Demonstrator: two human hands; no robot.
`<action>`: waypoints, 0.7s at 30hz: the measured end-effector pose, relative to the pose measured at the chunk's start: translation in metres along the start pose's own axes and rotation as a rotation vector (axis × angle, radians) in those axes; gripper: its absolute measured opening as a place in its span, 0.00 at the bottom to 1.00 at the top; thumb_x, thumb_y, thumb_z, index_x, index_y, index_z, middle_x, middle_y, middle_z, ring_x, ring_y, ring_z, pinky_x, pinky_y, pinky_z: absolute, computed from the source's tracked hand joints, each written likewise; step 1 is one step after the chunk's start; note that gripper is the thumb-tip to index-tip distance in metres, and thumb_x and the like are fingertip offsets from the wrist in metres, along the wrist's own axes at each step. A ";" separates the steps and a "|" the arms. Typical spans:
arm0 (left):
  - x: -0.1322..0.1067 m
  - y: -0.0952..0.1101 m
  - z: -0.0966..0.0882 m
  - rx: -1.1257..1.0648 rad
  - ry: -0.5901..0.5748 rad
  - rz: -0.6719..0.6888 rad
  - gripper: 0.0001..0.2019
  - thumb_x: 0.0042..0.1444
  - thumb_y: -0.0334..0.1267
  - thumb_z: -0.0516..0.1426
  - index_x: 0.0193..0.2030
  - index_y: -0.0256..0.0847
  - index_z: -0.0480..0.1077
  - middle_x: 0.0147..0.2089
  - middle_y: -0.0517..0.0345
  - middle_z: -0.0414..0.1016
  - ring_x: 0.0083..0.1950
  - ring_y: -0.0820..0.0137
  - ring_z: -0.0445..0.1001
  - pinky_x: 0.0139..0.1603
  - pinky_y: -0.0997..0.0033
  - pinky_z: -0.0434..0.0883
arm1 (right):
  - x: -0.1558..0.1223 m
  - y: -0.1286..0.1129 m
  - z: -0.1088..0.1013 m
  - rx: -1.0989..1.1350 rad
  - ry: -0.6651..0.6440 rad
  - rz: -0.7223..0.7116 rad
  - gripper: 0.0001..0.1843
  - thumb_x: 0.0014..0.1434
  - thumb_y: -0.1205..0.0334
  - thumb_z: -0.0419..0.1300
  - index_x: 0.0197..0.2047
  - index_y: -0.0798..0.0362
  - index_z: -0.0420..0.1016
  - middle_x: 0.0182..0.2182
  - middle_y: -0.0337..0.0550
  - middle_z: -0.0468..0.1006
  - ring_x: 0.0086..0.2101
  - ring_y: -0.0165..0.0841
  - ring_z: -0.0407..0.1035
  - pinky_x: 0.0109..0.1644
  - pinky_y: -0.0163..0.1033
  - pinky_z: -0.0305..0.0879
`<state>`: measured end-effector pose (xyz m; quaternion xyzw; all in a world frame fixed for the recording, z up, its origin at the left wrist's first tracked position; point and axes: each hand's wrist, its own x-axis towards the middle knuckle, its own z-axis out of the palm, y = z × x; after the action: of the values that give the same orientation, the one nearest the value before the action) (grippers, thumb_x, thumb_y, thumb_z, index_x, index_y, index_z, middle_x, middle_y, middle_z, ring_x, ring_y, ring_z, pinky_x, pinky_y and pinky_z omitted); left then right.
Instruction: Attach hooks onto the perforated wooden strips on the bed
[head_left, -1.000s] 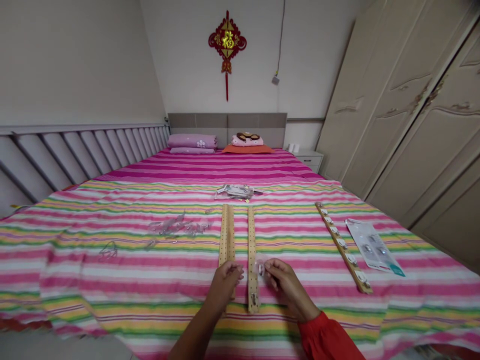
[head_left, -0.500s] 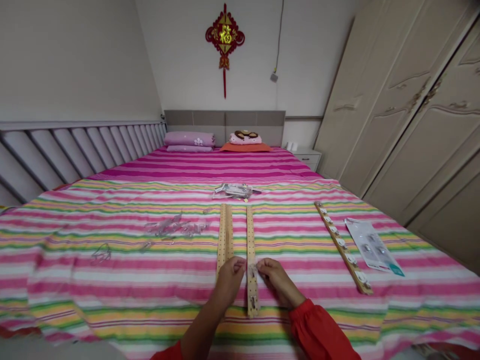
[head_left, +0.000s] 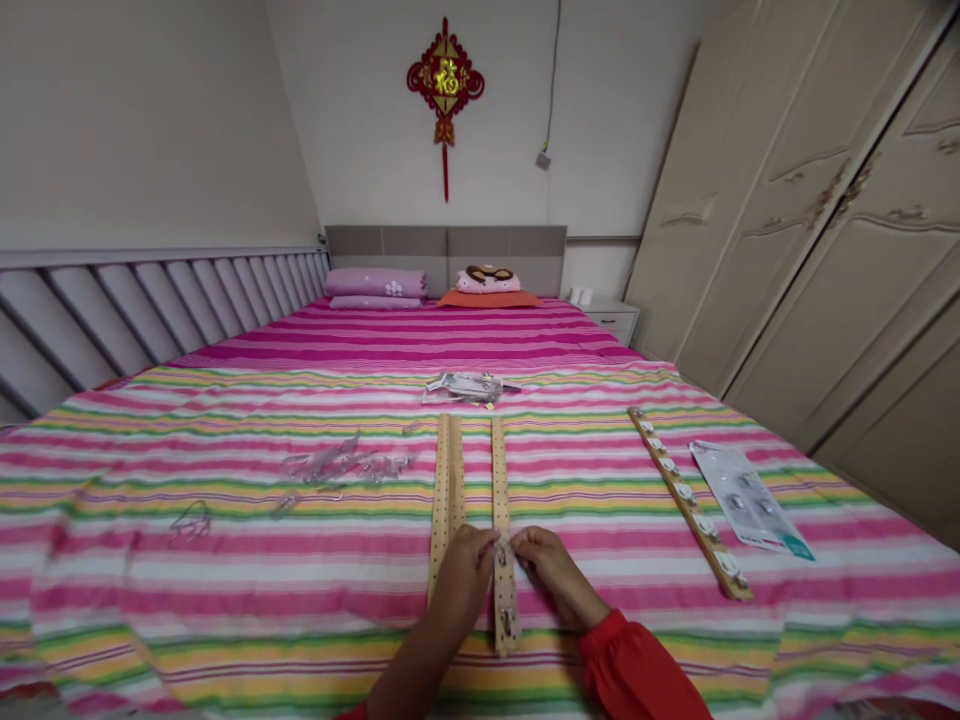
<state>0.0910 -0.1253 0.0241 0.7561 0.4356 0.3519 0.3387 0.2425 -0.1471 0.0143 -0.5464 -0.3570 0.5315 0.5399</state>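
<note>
A narrow perforated wooden strip [head_left: 500,480] lies lengthwise on the striped bedspread in front of me. On its near part is a small clear hook [head_left: 503,553] with a metal piece. My left hand [head_left: 466,566] pinches at its left edge, and my right hand [head_left: 550,566] pinches at its right edge. Closer to me, a second clear hook [head_left: 507,622] sits on the same strip. Just left lie more perforated wooden strips [head_left: 444,480], side by side and partly hidden by my left hand.
Several loose clear pieces [head_left: 341,462] are scattered to the left, near a thin wire-like bundle [head_left: 193,522]. Clear packaging [head_left: 466,387] lies farther up. On the right are a wooden strip with white hooks [head_left: 684,492] and a blister pack [head_left: 746,498].
The view has tilted slightly, so the strips and hands appear a little lower. Both hands stay pinched at the same hook, with the left fingertips now nearer it.
</note>
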 end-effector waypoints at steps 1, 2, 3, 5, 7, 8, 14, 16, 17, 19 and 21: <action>0.000 0.001 0.000 0.024 -0.010 0.000 0.14 0.55 0.32 0.50 0.43 0.39 0.76 0.39 0.50 0.73 0.44 0.65 0.71 0.48 0.64 0.68 | 0.000 0.000 0.000 -0.001 0.000 -0.002 0.10 0.39 0.59 0.61 0.16 0.51 0.62 0.11 0.29 0.58 0.16 0.23 0.46 0.21 0.34 0.38; -0.001 0.002 0.000 0.048 -0.023 -0.003 0.14 0.55 0.32 0.50 0.43 0.39 0.76 0.39 0.50 0.72 0.44 0.64 0.71 0.48 0.64 0.68 | 0.001 0.001 0.000 -0.002 0.000 -0.004 0.10 0.39 0.59 0.60 0.16 0.51 0.62 0.11 0.29 0.58 0.16 0.23 0.46 0.21 0.34 0.39; -0.001 0.004 0.000 0.072 -0.036 -0.008 0.14 0.56 0.32 0.50 0.42 0.40 0.76 0.39 0.50 0.72 0.44 0.64 0.71 0.47 0.64 0.68 | 0.001 0.001 0.000 -0.003 0.001 -0.007 0.10 0.40 0.59 0.60 0.16 0.51 0.62 0.11 0.29 0.58 0.16 0.23 0.46 0.21 0.34 0.39; -0.002 0.008 0.000 0.117 -0.061 -0.019 0.14 0.56 0.32 0.49 0.41 0.40 0.76 0.38 0.50 0.71 0.43 0.65 0.71 0.46 0.65 0.68 | 0.002 0.002 0.001 -0.007 0.003 -0.014 0.10 0.40 0.59 0.60 0.16 0.51 0.62 0.11 0.29 0.58 0.16 0.23 0.46 0.21 0.34 0.39; -0.003 0.011 0.001 0.163 -0.074 -0.022 0.14 0.57 0.31 0.48 0.39 0.40 0.76 0.37 0.51 0.70 0.42 0.66 0.70 0.46 0.66 0.67 | 0.002 0.004 0.000 -0.015 0.010 -0.024 0.10 0.40 0.59 0.60 0.15 0.51 0.62 0.11 0.29 0.58 0.15 0.23 0.46 0.21 0.34 0.40; -0.003 0.012 0.001 0.187 -0.077 -0.021 0.14 0.57 0.31 0.48 0.37 0.40 0.75 0.37 0.51 0.70 0.41 0.66 0.70 0.46 0.66 0.67 | 0.003 0.005 0.000 -0.020 0.015 -0.031 0.10 0.40 0.59 0.60 0.15 0.51 0.62 0.10 0.29 0.58 0.15 0.23 0.46 0.21 0.34 0.40; -0.004 0.014 0.004 0.271 -0.089 0.011 0.14 0.58 0.30 0.47 0.36 0.41 0.74 0.38 0.52 0.69 0.43 0.66 0.69 0.47 0.66 0.66 | 0.006 0.012 0.000 -0.059 0.096 -0.099 0.14 0.40 0.56 0.63 0.15 0.50 0.61 0.11 0.30 0.60 0.17 0.25 0.51 0.22 0.34 0.46; -0.005 0.015 0.004 0.277 -0.080 0.019 0.13 0.58 0.30 0.48 0.38 0.40 0.74 0.40 0.52 0.69 0.44 0.66 0.69 0.48 0.66 0.66 | 0.005 0.013 0.000 -0.072 0.132 -0.130 0.15 0.39 0.54 0.65 0.16 0.51 0.63 0.13 0.31 0.62 0.19 0.26 0.53 0.23 0.34 0.49; -0.006 0.015 0.004 0.277 -0.072 0.020 0.13 0.58 0.30 0.48 0.38 0.40 0.74 0.40 0.52 0.69 0.45 0.65 0.69 0.48 0.66 0.66 | 0.003 0.014 0.000 -0.074 0.149 -0.146 0.14 0.38 0.54 0.66 0.18 0.52 0.65 0.14 0.31 0.62 0.19 0.27 0.54 0.24 0.34 0.49; -0.007 0.016 0.004 0.271 -0.061 0.020 0.14 0.57 0.29 0.48 0.40 0.40 0.73 0.41 0.51 0.69 0.45 0.66 0.69 0.48 0.66 0.66 | -0.002 0.013 0.000 -0.071 0.165 -0.181 0.14 0.39 0.53 0.67 0.26 0.53 0.72 0.15 0.30 0.61 0.20 0.27 0.53 0.24 0.34 0.50; -0.008 0.017 0.004 0.255 -0.056 0.014 0.14 0.57 0.28 0.48 0.42 0.41 0.73 0.41 0.52 0.68 0.44 0.66 0.68 0.47 0.67 0.65 | -0.009 0.013 0.000 -0.067 0.139 -0.213 0.21 0.41 0.52 0.67 0.38 0.54 0.76 0.16 0.28 0.59 0.19 0.27 0.52 0.25 0.34 0.50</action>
<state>0.0988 -0.1401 0.0338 0.8056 0.4620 0.2747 0.2493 0.2388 -0.1575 0.0036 -0.5586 -0.3924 0.4199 0.5981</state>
